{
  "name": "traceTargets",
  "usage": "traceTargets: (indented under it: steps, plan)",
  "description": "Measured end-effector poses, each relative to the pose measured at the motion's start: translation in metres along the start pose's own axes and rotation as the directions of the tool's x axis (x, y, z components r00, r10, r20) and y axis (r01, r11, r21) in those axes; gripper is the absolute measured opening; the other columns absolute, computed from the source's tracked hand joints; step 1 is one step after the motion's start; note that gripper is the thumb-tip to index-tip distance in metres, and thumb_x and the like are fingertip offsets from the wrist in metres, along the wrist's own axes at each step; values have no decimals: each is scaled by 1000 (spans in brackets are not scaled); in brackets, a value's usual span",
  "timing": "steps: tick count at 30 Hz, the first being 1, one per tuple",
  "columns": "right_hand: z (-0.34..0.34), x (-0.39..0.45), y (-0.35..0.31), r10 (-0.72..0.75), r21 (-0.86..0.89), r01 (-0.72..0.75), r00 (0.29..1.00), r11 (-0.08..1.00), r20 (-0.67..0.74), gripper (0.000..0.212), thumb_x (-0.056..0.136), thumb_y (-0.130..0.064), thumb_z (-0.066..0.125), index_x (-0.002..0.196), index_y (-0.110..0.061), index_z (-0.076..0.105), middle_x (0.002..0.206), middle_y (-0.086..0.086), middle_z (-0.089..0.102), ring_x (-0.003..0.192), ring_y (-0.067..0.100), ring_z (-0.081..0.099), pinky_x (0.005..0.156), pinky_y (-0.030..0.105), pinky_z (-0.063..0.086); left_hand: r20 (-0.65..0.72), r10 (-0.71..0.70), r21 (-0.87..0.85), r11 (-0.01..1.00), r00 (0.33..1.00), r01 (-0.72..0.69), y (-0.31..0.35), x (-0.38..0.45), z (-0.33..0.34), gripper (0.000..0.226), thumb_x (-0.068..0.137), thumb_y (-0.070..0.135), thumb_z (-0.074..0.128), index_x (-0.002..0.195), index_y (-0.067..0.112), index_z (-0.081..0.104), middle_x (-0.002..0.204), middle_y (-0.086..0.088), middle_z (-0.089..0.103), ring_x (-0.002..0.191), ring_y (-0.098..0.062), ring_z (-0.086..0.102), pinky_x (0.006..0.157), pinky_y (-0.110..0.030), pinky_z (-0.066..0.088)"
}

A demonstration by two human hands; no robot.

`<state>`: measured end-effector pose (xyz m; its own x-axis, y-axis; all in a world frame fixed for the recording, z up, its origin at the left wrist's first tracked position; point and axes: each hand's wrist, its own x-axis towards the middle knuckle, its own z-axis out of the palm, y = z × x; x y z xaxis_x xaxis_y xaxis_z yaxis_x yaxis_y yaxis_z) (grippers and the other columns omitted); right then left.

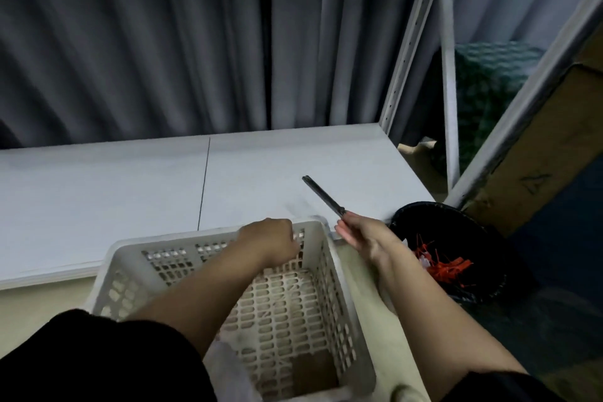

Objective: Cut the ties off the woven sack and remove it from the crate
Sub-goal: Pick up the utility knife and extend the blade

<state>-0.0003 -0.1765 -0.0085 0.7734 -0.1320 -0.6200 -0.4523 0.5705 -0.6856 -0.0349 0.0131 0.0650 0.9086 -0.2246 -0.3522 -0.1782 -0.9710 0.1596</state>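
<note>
Left hand (270, 238) is curled over the far rim of the white crate (339, 287). Right hand (362, 235), just right of the crate, is closed round a dark cutter (323, 196). Red ties (447, 263) are seen in a black bin (424, 215) further right. A white sack (228, 369), blurred, is glimpsed at the crate's near left corner.
</note>
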Motion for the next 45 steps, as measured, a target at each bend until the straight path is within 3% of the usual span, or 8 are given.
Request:
traceTargets:
  steps: [3,7,13,19,27,34,40,45]
  plan:
    - [18,-58,-2,-19,33,16,997,999,77,14,94,-1,54,82,-4,60,74,8,62,52,10,66,48,23,57,4,4,-166,986,1000,-4,4,-41,-22,31,93,29,44,107,11,64,115,-8,65,104,-26,60,90,-33,48]
    - [39,-154,10,-33,62,21,979,998,201,14,93,1,54,81,-3,61,53,4,66,51,11,66,48,22,57,-70,4,-546,837,998,-42,7,-105,-39,14,89,15,47,79,13,56,80,-12,56,75,-21,52,60,-28,36]
    - [55,-287,45,-78,23,76,889,997,452,15,94,2,49,88,-2,62,65,6,73,53,9,68,54,21,58,-198,-97,-962,212,975,-174,9,-216,-52,22,100,15,39,96,9,60,90,-7,65,73,-14,65,62,-20,51]
    - [52,-351,69,-42,-245,270,747,931,664,14,96,-9,50,107,-6,58,83,3,76,55,8,67,53,19,57,-258,-129,-958,-91,957,-271,-13,-281,-38,22,100,14,42,109,7,60,92,-8,69,66,-9,69,66,-19,56]
    - [37,-364,110,44,-257,269,607,928,794,27,91,-22,45,107,-4,58,58,-3,48,44,6,38,46,16,34,-221,-1,-970,-104,975,-220,-33,-318,-8,29,100,17,39,119,9,60,113,-7,69,93,-17,65,84,-25,55]
    - [51,-358,131,-34,-243,347,632,906,775,23,99,-23,38,86,-11,53,50,-8,31,37,2,24,40,13,30,-283,-36,-945,-161,958,-285,-48,-317,4,33,102,18,34,120,10,60,111,-11,71,99,-21,66,88,-25,53]
    - [51,-355,131,-24,-299,384,648,874,761,26,98,-25,37,82,-8,49,46,-8,25,35,2,21,40,14,29,-298,19,-945,-150,954,-292,-55,-316,9,30,98,16,39,115,8,62,110,-16,70,66,-16,60,80,-25,56]
    - [52,-358,133,-23,-326,400,660,857,751,30,99,-25,38,77,-9,49,43,-10,25,35,1,20,40,13,29,-325,-16,-927,-191,946,-322,-59,-318,8,34,95,27,39,122,21,57,109,-16,71,97,-24,70,92,-31,53]
